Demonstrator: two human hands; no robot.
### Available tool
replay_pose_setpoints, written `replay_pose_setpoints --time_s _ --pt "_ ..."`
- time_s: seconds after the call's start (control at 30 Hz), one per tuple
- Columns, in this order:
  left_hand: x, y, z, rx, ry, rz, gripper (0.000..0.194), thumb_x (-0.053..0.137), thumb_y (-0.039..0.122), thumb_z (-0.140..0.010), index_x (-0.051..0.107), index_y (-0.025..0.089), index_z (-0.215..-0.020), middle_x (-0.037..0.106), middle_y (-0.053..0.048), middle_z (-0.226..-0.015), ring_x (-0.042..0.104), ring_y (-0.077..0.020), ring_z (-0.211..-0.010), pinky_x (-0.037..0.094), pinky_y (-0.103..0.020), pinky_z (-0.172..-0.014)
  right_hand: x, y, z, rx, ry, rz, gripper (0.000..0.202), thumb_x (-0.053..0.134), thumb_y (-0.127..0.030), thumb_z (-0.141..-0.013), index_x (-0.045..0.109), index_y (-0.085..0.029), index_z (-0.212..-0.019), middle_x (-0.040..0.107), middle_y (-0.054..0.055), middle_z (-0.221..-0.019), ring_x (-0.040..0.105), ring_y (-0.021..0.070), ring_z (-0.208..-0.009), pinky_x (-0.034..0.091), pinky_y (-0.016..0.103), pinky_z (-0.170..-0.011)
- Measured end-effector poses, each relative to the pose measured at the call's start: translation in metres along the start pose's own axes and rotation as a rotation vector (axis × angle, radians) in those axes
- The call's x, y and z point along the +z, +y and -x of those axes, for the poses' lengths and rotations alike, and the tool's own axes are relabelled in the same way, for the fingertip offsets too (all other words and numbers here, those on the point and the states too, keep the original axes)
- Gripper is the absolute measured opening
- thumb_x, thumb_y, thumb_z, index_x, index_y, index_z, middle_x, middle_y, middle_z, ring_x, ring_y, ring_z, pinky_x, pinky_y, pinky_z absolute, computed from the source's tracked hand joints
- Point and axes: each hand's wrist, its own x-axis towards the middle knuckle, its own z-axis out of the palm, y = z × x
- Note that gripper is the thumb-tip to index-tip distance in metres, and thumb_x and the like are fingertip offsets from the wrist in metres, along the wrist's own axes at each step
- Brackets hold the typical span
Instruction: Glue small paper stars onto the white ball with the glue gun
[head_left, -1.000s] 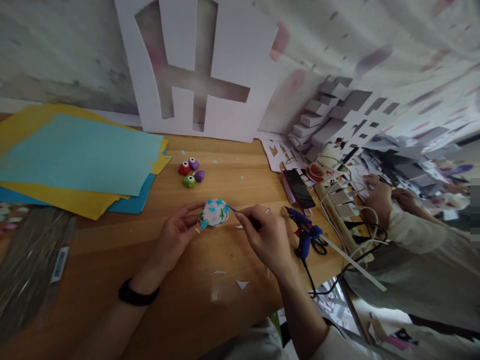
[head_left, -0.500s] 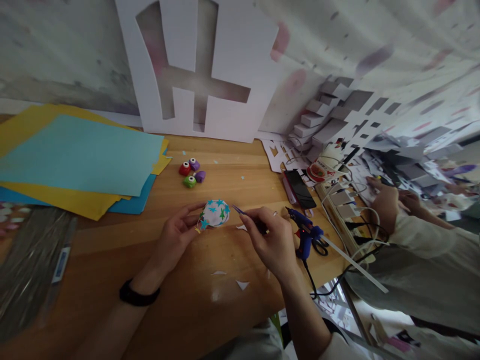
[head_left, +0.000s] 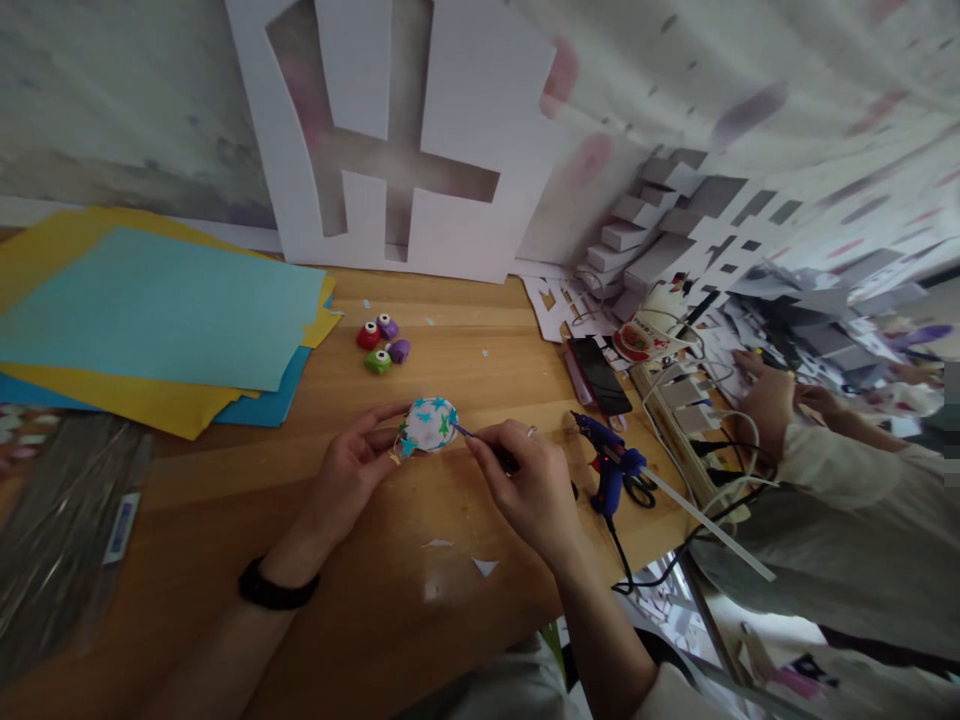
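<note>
My left hand (head_left: 351, 470) is closed on the left edge of a round white paper piece (head_left: 429, 428) patterned with blue and green stars, holding it above the wooden table. A small yellow bit hangs by my left fingertips. My right hand (head_left: 525, 478) grips what look like slim pointed scissors (head_left: 463, 431). Their tip meets the right edge of the round piece, while my fingers mostly hide the handles. White paper scraps (head_left: 484, 567) lie on the table below.
Red, purple and green craft punches (head_left: 379, 361) stand beyond my hands. Coloured sheets (head_left: 165, 300) lie left. Rightward are a blue glue gun (head_left: 611, 455), a phone (head_left: 598, 375), a paper cup (head_left: 641, 340) and a power strip (head_left: 697, 450) with cables. A co-worker's hand (head_left: 769, 405) is farther right.
My right hand has moved slightly left, bringing the scissors' tip from just off the round piece to its right edge. My left hand has hardly moved.
</note>
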Motion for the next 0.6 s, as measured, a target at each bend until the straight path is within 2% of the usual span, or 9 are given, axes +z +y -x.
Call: replay_pose_setpoints --time_s 0.4,0.6 --pt "-0.001 -0.0026 -0.0016 0.016 -0.003 0.003 0.045 0.083 0.025 -0.071 0.071 0.028 -0.114 0.078 0.001 -0.09 0.073 -0.0171 -0.087 0.057 -0.027 -0.083 -0.001 0.0018 -0.0019 0.005 0.027 0.001 0.018 0.059 -0.023 -0.094 0.067 -0.018 -0.079 0.064 0.002 -0.069 0.057 0.0141 -0.063 0.038 0.025 -0.059" --pt "-0.0002 -0.0015 0.0001 0.014 0.003 -0.024 0.048 0.081 0.024 -0.071 0.069 0.024 -0.118 0.079 -0.001 -0.091 0.073 -0.02 -0.091 0.057 -0.031 -0.086 -0.0012 0.0017 -0.0007 0.01 0.02 0.005 0.016 0.059 -0.024 -0.094 0.067 -0.018 -0.081 0.066 0.002 -0.071 0.058 0.0146 -0.065 0.039 0.025 -0.06"
